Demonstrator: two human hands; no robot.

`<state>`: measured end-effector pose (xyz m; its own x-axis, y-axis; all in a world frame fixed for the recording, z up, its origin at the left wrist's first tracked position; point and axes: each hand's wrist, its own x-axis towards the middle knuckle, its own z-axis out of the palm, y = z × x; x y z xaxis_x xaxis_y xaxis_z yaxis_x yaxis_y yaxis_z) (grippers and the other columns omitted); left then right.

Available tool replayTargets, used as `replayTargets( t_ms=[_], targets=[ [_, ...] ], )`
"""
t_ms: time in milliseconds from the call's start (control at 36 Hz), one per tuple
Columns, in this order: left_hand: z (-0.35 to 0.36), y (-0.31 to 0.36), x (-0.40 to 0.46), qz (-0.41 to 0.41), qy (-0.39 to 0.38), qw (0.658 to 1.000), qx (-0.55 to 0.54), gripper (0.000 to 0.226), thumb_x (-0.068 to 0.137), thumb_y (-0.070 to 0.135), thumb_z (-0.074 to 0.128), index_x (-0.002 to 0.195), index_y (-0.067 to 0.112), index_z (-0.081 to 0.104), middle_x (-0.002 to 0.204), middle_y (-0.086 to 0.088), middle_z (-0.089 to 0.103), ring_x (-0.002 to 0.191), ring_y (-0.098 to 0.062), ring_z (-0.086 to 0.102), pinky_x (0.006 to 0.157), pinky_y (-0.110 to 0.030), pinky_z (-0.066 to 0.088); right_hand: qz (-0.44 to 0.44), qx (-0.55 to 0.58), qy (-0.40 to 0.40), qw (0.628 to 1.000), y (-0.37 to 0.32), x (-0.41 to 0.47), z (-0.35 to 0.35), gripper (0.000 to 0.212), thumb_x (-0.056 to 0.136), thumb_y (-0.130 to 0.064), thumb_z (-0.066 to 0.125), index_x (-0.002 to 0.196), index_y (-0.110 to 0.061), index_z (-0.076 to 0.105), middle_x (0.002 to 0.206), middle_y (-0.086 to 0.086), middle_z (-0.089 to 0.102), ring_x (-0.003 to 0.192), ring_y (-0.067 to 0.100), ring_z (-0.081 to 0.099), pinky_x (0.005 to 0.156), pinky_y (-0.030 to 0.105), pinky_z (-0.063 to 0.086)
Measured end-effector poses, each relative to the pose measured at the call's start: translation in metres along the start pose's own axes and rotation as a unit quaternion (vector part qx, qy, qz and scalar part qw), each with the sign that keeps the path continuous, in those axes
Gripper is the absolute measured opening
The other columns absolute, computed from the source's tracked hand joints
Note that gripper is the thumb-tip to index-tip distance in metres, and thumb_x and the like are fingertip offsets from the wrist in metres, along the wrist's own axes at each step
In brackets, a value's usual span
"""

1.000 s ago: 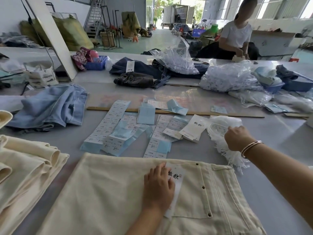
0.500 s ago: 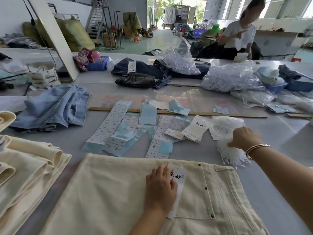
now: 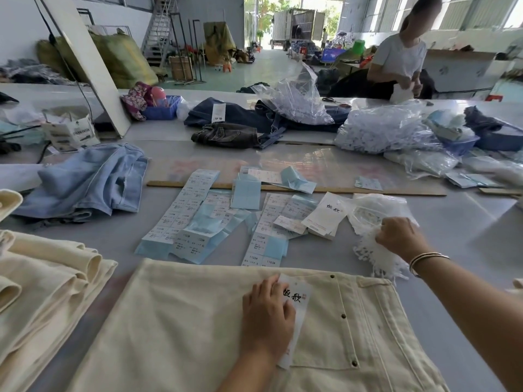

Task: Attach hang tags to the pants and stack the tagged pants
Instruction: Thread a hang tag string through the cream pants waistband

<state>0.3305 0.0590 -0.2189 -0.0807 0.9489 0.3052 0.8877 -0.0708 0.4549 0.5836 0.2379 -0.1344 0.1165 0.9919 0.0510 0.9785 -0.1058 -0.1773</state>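
Light blue jeans (image 3: 85,182) lie crumpled at table's left, w/ a wooden ruler (image 3: 368,190) just beyond the label sheets. Dark jeans (image 3: 226,134) sit further back, near a blue basket (image 3: 161,111). A person in a white tee (image 3: 402,58) stands across the table.

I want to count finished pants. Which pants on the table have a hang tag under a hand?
The cream pants nearest the camera: the left hand presses a hang tag on them.

Cream pants (image 3: 198,329) on the grey desk (image 3: 452,222); white hang tag (image 3: 295,299) with black characters; pale blue jeans (image 3: 85,182) at the left edge; white-and-light-blue label strips (image 3: 184,210).
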Motion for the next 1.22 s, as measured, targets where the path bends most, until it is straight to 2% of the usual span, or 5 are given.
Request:
replayTargets(
  t_ms=[417, 611, 722, 833, 1222],
  targets=[
    [-0.007, -0.005, 0.006, -0.094, 0.016, 0.973, -0.211, 0.023, 0.075, 0.029, 0.050, 0.091, 0.027, 0.066, 0.107, 0.014, 0.058, 0.106, -0.011, 0.054, 0.095, -0.026, 0.036, 0.062, 0.225, -0.043, 0.971, 0.005, -0.007, 0.009, 0.030, 0.092, -0.020, 0.051, 0.074, -0.005, 0.068, 0.064, 0.007, 0.067, 0.067, 0.022, 0.057, 0.071, 0.032, 0.043],
    [-0.034, -0.009, 0.037, -0.251, -0.172, 0.840, -0.450, 0.030, 0.074, 0.040, 0.054, 0.093, 0.020, 0.065, 0.119, -0.010, 0.064, 0.107, -0.021, 0.059, 0.097, -0.026, 0.042, 0.058, 0.292, -0.030, 0.954, -0.004, -0.012, 0.005, 0.030, 0.090, -0.010, 0.047, 0.063, -0.005, 0.060, 0.066, 0.013, 0.059, 0.063, 0.022, 0.049, 0.061, 0.031, 0.037],
    [-0.030, 0.006, 0.058, -0.154, -0.180, 0.969, -0.075, 0.028, 0.095, 0.035, 0.042, 0.116, 0.032, 0.060, 0.123, 0.010, 0.061, 0.118, -0.016, 0.050, 0.098, -0.033, 0.021, 0.035, 0.284, -0.056, 0.957, -0.007, -0.016, -0.002, 0.033, 0.093, -0.009, 0.041, 0.075, -0.003, 0.067, 0.071, 0.012, 0.059, 0.069, 0.024, 0.051, 0.068, 0.032, 0.039],
    [-0.026, 0.054, 0.069, 0.037, -0.156, 0.972, 0.172, 0.032, 0.090, 0.030, 0.044, 0.119, 0.023, 0.057, 0.126, -0.005, 0.053, 0.120, -0.024, 0.041, 0.103, -0.044, 0.021, 0.024, 0.268, -0.081, 0.960, -0.011, -0.018, -0.004, 0.031, 0.093, -0.007, 0.043, 0.079, -0.001, 0.069, 0.066, 0.007, 0.057, 0.061, 0.018, 0.048, 0.057, 0.027, 0.037],
    [0.055, 0.127, 0.100, 0.107, -0.250, 0.961, -0.048, 0.079, 0.094, 0.027, 0.051, 0.153, 0.020, 0.001, 0.160, -0.008, -0.004, 0.147, -0.030, 0.002, 0.120, -0.045, 0.011, -0.062, 0.107, -0.103, 0.987, -0.015, -0.025, 0.002, 0.040, 0.096, -0.021, 0.045, 0.056, -0.019, 0.048, 0.065, 0.002, 0.052, 0.064, 0.018, 0.048, 0.061, 0.029, 0.037]
  ],
)
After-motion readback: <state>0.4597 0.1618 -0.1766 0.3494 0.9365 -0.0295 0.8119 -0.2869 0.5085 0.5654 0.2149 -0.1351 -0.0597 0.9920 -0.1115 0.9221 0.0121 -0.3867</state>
